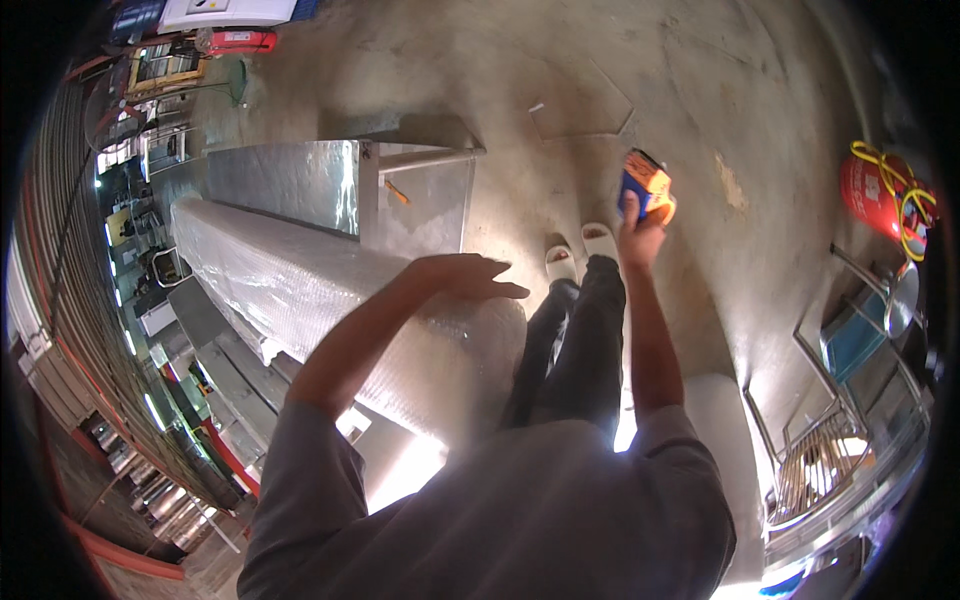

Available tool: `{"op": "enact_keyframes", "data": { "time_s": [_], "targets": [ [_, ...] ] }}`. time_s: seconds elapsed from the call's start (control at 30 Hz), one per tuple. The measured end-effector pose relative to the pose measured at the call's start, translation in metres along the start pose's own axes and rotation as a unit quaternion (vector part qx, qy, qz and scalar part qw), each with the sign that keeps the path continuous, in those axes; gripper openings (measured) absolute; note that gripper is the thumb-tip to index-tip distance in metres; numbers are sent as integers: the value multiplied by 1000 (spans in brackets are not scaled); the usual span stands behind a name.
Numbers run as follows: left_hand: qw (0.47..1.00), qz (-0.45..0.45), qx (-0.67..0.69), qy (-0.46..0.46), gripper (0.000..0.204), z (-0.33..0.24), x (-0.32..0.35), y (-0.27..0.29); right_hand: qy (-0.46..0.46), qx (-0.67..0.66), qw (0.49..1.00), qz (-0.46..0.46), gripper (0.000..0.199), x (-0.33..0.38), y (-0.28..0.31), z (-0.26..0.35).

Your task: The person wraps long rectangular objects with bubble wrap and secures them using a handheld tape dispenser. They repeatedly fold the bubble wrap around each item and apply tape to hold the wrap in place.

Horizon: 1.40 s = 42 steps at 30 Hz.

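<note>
My right hand [642, 240] is closed round a blue and orange handheld item [650, 185], held out over the floor ahead of my feet. Its exact kind cannot be made out. My left hand [468, 277] has its fingers stretched out and holds nothing. It is above or against a long piece covered in clear bubble wrap [300, 275]; whether it touches the wrap I cannot tell. Beyond the wrapped piece lies a shiny sheet-metal cabinet [415, 215], with a small orange strip [397, 192] on its face.
A red cylinder [865, 195] with a yellow hose [910, 215] stands at the far right. Nearer on that side are a metal-framed chair with a blue seat [852, 342] and a wire rack [815, 475]. A red object [243, 41] lies at the far left on the concrete floor [700, 80].
</note>
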<state>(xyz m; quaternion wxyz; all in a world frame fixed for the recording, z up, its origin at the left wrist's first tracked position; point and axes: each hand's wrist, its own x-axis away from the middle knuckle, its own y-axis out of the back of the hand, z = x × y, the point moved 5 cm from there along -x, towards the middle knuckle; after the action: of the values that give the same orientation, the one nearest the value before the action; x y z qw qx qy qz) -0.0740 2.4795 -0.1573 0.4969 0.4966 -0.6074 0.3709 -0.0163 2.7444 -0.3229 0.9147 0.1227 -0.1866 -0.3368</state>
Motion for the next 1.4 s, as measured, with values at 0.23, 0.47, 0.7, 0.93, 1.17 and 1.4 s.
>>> {"op": "enact_keyframes", "data": {
  "time_s": [0.23,0.47,0.7,0.93,1.17,1.4],
  "targets": [
    [997,-52,-34,-41,88,0,36,-14,-74,276,953,98,56,47,175,-98],
    [938,-324,-121,-5,77,-39,89,-27,-232,202,942,134,61,77,232,-96],
    [848,-366,-324,-205,58,-108,97,-143,-201,145,959,137,62,100,185,-58],
    [818,-329,-386,-272,41,-65,82,-178,-131,165,958,194,66,143,229,-34],
    [735,-575,-294,-206,37,-60,126,-233,-97,240,965,35,65,230,395,-86],
    [705,-688,-169,-23,88,-19,122,-355,-234,108,965,-48,82,336,488,-158]
  ]
}}
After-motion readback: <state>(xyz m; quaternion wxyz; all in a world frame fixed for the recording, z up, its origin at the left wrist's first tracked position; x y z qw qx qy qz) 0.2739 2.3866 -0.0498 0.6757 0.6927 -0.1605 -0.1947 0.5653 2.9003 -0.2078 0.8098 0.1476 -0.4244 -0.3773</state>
